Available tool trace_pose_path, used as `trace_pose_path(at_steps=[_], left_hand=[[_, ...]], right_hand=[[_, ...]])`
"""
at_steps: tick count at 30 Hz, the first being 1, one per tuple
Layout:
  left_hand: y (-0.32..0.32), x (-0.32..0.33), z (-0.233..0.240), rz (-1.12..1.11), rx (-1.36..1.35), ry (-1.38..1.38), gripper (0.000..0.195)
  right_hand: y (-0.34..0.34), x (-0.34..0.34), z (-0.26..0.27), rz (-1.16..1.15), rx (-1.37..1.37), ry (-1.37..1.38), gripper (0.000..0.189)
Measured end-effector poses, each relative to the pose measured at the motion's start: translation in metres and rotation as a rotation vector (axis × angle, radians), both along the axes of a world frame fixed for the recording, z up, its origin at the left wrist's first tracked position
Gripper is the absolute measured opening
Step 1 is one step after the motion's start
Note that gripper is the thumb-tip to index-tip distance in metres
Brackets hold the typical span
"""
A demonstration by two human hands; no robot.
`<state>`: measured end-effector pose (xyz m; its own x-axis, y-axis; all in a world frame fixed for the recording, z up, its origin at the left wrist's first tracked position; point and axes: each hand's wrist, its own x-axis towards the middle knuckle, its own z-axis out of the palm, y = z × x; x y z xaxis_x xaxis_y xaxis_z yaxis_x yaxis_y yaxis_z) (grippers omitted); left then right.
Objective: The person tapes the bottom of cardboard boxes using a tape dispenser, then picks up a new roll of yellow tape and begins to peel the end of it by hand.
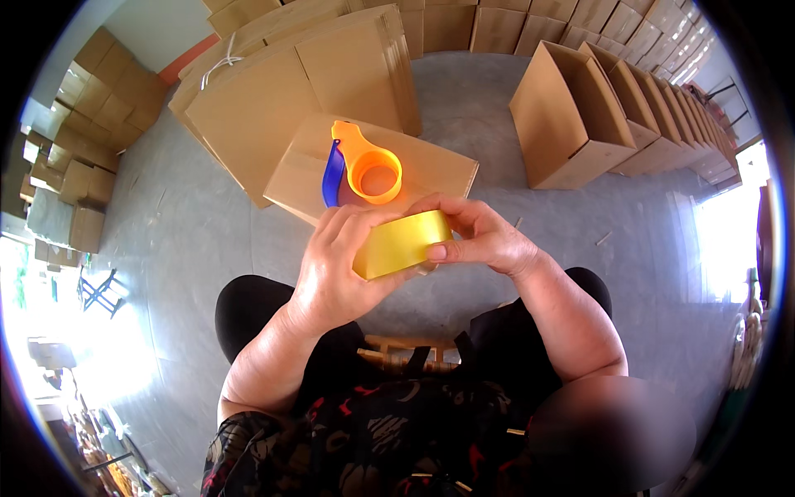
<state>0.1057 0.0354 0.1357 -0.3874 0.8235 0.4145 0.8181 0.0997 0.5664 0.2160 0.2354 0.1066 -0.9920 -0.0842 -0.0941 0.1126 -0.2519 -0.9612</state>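
Note:
A roll of yellow packing tape (pixel 404 243) is held between my two hands, above the floor in front of my lap. My left hand (pixel 338 261) grips its left side, with the fingers over the top and the thumb beneath. At its right end, my right hand (pixel 475 239) has the thumb against the outer face and the fingers behind the roll. Just beyond my hands, an orange tape dispenser (pixel 376 171) with a blue handle (pixel 333 174) lies on a cardboard box (pixel 435 161). My left fingers hide the lower end of the blue handle.
Flattened cartons (pixel 248 118) lean in a thick stack behind the box, tied with white strap. To the right stands a row of open cardboard boxes (pixel 553 124). Stacked cartons (pixel 447 28) line the far wall. A dark folding stool (pixel 102 292) stands on the grey floor (pixel 192 236) at left.

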Motion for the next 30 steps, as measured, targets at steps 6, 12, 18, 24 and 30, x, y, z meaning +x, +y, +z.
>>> trace_pose_path(at_steps=[6,12,18,24,30], left_hand=[[-0.012,-0.016,0.004,-0.328,-0.041,-0.774,0.068],[-0.011,-0.015,0.014,-0.304,-0.129,-1.170,0.062],[-0.010,-0.010,0.012,-0.191,-0.123,-1.101,0.053],[-0.008,-0.005,0.002,-0.107,-0.124,-0.987,0.043],[-0.006,-0.001,-0.004,-0.124,-0.109,-0.781,0.036]], right_hand=[[0.013,-0.002,-0.007,0.015,-0.236,0.034,0.048],[0.017,-0.004,-0.026,0.005,-0.284,0.093,0.047],[0.014,-0.002,-0.019,-0.030,-0.206,0.083,0.045],[0.005,0.002,0.000,-0.007,-0.048,0.027,0.046],[-0.004,0.000,0.002,-0.044,0.474,0.278,0.052]])
